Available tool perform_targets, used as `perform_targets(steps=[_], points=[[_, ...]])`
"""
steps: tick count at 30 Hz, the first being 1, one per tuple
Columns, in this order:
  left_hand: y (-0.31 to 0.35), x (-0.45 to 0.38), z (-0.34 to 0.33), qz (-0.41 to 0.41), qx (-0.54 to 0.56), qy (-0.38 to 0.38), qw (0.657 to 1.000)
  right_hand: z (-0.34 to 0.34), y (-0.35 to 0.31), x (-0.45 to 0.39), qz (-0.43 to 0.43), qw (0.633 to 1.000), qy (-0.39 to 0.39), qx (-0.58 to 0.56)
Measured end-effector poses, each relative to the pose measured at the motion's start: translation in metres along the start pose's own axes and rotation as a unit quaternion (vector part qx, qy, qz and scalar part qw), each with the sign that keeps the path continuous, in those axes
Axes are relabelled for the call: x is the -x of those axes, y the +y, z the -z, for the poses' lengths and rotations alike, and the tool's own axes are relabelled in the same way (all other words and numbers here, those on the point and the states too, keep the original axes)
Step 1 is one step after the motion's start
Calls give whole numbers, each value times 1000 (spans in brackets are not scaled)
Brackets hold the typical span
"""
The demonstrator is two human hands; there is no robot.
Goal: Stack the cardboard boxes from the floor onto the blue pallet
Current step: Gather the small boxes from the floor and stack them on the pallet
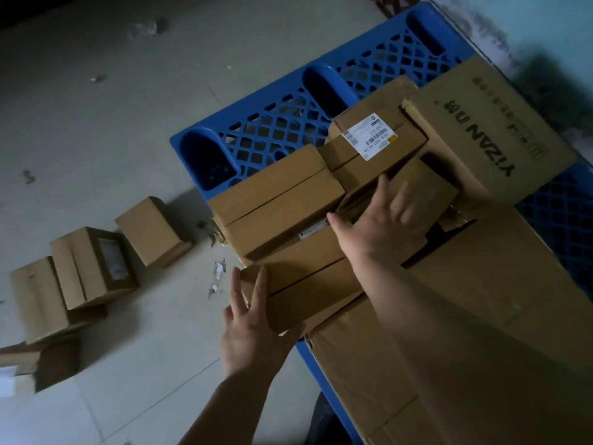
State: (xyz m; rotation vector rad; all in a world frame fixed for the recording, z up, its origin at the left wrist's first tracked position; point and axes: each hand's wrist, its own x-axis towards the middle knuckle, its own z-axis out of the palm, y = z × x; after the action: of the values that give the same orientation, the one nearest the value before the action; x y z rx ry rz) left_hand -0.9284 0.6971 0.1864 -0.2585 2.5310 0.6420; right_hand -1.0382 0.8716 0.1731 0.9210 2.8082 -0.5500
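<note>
The blue pallet point(272, 123) lies on the floor with several cardboard boxes on it. A long flat box point(308, 284) sits at the pallet's near-left edge on a bigger carton. My left hand point(250, 322) presses flat against that box's near end, fingers spread. My right hand point(382, 220) rests palm down, fingers apart, on a small box point(426, 191) in the middle of the pile. Beside them lie another flat box point(276, 200) and a box with a white label point(369, 136). Three small boxes stand on the floor to the left: point(154, 232), point(93, 264), point(38, 300).
A large printed carton point(491, 123) covers the pallet's far right, and a big plain carton point(481, 309) lies under my right forearm. An open box point(41, 364) sits at the left edge. Scraps of paper point(218, 277) litter the grey floor. A wall runs along the top right.
</note>
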Motion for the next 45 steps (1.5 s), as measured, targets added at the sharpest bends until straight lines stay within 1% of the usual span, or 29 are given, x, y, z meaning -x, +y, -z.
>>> perform_targets(steps=[1,2,4,7,11,13,15,18,21,26,29,31,34,37,39,42,45], points=[[1,0,-5,3,9,9,1000,2,-5,10,75,997,7,14],[7,-1,-8,4,12,19,1000,3,-11,21,130,991,-8,22],[17,-8,-12,17,42,37,998,0,-20,35,202,978,-32,40],[23,-15,-15,29,86,55,994,-2,-31,48,250,967,-22,48],[11,-7,-15,-9,123,71,990,-3,-44,68,266,964,-23,19],[-8,3,-11,-27,116,77,990,-5,-50,86,288,957,-13,-2],[-38,12,-5,-14,109,73,991,-8,-57,106,327,945,-2,-11],[-97,27,7,44,114,81,989,-21,-72,142,392,920,-14,-19],[-162,43,25,118,141,104,977,-38,-93,188,425,902,-75,-24],[-273,76,67,230,174,129,949,-76,-131,269,434,885,-170,12],[-334,98,89,272,179,132,936,-100,-156,313,391,887,-242,53],[-367,112,102,300,184,122,928,-113,-168,340,357,889,-275,86],[-409,122,121,324,192,115,919,-131,-191,369,326,894,-290,101],[-443,114,135,338,215,127,907,-152,-218,384,320,891,-301,111],[-465,104,141,350,228,137,898,-171,-243,385,332,884,-305,122],[-485,87,149,368,244,135,887,-191,-275,374,325,878,-324,137],[-502,64,162,385,253,134,877,-213,-317,361,288,884,-340,141]])
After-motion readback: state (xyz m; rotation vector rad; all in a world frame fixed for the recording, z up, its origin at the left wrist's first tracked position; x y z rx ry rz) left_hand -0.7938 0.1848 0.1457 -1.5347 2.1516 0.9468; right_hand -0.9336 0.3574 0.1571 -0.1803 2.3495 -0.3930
